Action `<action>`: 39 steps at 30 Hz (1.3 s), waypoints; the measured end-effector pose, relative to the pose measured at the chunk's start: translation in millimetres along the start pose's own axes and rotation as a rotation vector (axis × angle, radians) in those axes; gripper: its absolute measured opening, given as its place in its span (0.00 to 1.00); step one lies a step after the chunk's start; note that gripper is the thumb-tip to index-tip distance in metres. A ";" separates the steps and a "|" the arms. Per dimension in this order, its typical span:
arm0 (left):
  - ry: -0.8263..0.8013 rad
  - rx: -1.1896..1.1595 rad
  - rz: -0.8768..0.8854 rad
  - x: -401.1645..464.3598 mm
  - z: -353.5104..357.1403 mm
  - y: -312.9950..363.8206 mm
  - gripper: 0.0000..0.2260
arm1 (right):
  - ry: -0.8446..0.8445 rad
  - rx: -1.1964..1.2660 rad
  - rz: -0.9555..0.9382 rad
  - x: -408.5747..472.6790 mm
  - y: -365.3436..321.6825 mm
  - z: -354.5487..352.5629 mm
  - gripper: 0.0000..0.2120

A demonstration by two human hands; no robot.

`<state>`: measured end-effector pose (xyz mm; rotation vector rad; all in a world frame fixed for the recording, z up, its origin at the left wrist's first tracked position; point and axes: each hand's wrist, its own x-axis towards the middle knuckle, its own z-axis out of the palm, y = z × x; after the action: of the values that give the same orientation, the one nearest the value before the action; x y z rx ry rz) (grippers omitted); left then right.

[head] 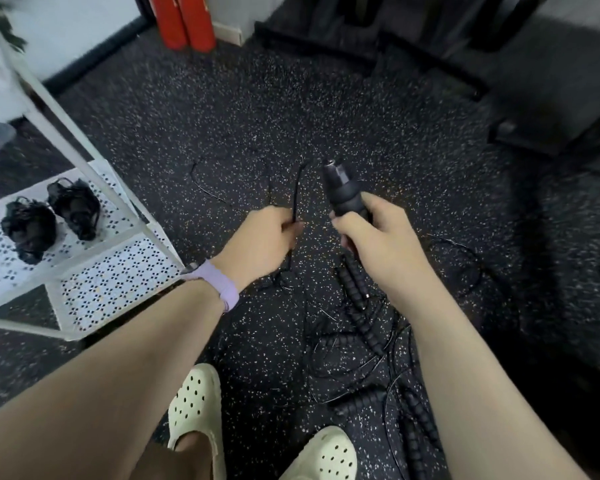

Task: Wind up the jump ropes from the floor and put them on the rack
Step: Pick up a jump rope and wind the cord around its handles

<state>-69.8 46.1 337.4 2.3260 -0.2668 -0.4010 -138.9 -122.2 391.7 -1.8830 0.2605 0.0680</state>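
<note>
Cream clogs [201,407], speckled rubber floor [257,109], white rack [111,271]

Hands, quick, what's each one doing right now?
Left hand: pinching the thin black rope cord.
Right hand: gripping the black jump rope handle.

Views: one only — a wide-angle camera worn on the head.
Facing: forward and steeply down at the speckled floor [222,109].
Nearness: close over both forearms, the pale clogs [196,407] at the bottom edge.
Edges: white rack [94,271] at left, dark equipment at upper right — straight lines bend there.
Shared: nothing, no second view.
</note>
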 end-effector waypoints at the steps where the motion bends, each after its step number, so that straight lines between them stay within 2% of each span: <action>1: -0.008 0.029 0.019 1.5 -0.9 -0.2 0.10 | -0.009 -0.003 0.013 0.3 1.8 -0.6 0.09; 3: 0.013 0.052 0.069 0.5 -6.4 6.5 0.14 | 0.007 0.019 0.066 2.3 4.9 -3.0 0.07; 6: 0.024 0.001 0.133 -5.0 -16.0 25.1 0.16 | 0.015 0.080 0.141 5.0 8.5 -2.6 0.10; 9: 0.038 -0.177 0.148 -13.1 -24.7 44.4 0.17 | -0.056 0.076 0.160 5.2 9.5 6.0 0.09; 11: 0.036 -0.333 0.144 -17.5 -30.6 52.1 0.18 | -0.118 0.145 0.161 4.3 9.3 11.6 0.04; 13: 0.041 -0.461 0.128 -22.0 -33.4 54.2 0.17 | -0.176 0.199 0.155 2.7 7.4 14.6 0.04; 16: 0.063 -0.607 0.061 -25.4 -35.3 52.5 0.14 | -0.151 0.234 0.154 -0.1 2.3 15.4 0.05; 18: -0.003 -0.702 0.040 -25.7 -39.6 55.2 0.09 | -0.111 0.432 0.193 -0.8 -2.0 13.9 0.07; 19: -0.067 -0.710 0.034 -25.7 -41.6 56.5 0.10 | -0.099 0.598 0.217 -0.5 -4.9 11.9 0.07; 20: -0.138 -0.639 0.026 -25.3 -41.4 54.8 0.15 | -0.089 0.772 0.242 0.5 -8.0 9.3 0.07; 22: -0.330 -0.288 0.026 -28.3 -36.3 50.7 0.20 | -0.067 1.037 0.284 3.2 -12.7 4.1 0.08; 24: -0.471 -0.025 0.087 -31.5 -25.9 43.3 0.14 | -0.050 1.152 0.311 5.5 -13.4 1.7 0.08; 25: -0.479 0.026 0.112 -32.6 -20.8 38.6 0.11 | -0.046 1.164 0.321 5.9 -12.8 1.7 0.08; 28: -0.335 0.115 0.105 -31.2 -20.4 31.1 0.12 | -0.062 1.105 0.310 6.3 -8.9 -0.1 0.08; 30: -0.231 0.073 0.129 -31.1 -26.4 33.7 0.13 | -0.092 1.035 0.276 7.7 -3.2 -3.7 0.13; 33: -0.090 -0.170 0.169 -31.7 -32.4 46.2 0.10 | -0.127 0.849 0.257 9.5 7.1 -3.8 0.15; 35: 0.010 -0.297 0.183 -30.8 -33.0 51.0 0.09 | -0.170 0.733 0.256 7.4 8.7 1.5 0.13; 39: 0.128 -0.522 0.144 -29.6 -37.5 58.3 0.09 | -0.239 0.755 0.286 4.2 2.8 4.2 0.12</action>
<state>-87.9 38.7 410.1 1.7987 -0.2319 -0.2153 -135.0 -119.7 387.0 -1.0669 0.3322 0.3381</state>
